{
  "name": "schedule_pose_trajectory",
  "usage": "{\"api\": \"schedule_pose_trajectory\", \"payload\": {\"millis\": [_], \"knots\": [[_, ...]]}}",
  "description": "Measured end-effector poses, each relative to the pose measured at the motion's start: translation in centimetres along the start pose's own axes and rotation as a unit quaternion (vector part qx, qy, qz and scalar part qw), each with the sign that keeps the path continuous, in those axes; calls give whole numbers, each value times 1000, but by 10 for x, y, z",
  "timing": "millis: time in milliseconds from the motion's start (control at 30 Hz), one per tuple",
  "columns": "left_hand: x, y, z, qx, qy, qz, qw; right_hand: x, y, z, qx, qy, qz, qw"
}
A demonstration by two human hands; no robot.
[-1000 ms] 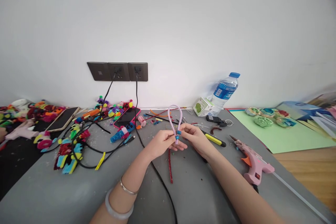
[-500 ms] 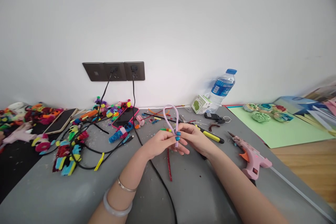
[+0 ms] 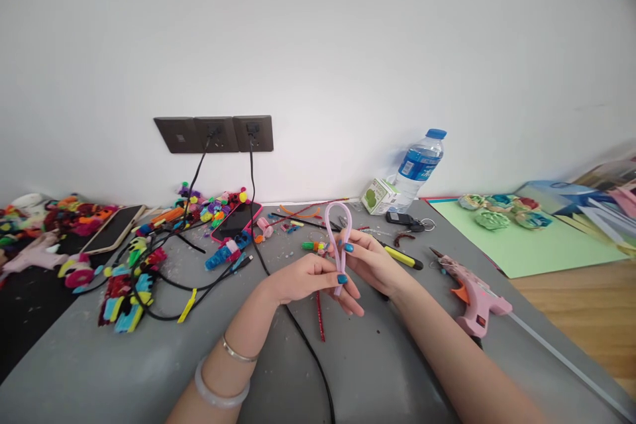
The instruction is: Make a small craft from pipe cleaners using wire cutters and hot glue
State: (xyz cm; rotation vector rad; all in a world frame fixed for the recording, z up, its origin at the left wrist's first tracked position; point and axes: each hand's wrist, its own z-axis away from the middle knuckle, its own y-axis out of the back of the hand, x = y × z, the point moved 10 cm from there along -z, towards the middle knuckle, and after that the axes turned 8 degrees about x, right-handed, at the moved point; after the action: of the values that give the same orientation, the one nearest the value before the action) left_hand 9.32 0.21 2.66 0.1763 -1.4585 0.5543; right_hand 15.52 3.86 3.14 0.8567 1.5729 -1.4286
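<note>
A light pink-purple pipe cleaner (image 3: 330,217) is bent into a narrow upright loop above the table. My left hand (image 3: 308,278) pinches its two lower ends between thumb and fingers. Higher up, where the sides of the loop draw together, my right hand (image 3: 365,258) grips it with thumb and forefinger. Behind my hands lies a small green, yellow and orange pipe cleaner piece (image 3: 314,246). A red glittery pipe cleaner (image 3: 320,318) lies under my left hand, partly hidden by it.
A pink glue gun (image 3: 477,305) and a yellow utility knife (image 3: 402,257) lie at right. A water bottle (image 3: 420,169) stands by the wall. Black cables (image 3: 303,338) cross the grey table (image 3: 358,371). Phones and colourful pipe cleaner figures (image 3: 129,298) fill the left.
The loop has moved slightly right and become narrower and more upright. My left hand has slid down to its lower ends, while my right hand now pinches higher on it.
</note>
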Motion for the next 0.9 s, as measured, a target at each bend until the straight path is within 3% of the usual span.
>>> {"api": "schedule_pose_trajectory", "payload": {"millis": [233,633,900], "knots": [[-5,-12,4,-65,23,-36,997,-3,12,-4,53,19,-45,997],[-16,-14,7,-75,65,-49,994,-4,29,-9,155,27,-40,987],[-20,-18,7,-88,75,-90,989,0,39,-11,170,16,-78,982]]}}
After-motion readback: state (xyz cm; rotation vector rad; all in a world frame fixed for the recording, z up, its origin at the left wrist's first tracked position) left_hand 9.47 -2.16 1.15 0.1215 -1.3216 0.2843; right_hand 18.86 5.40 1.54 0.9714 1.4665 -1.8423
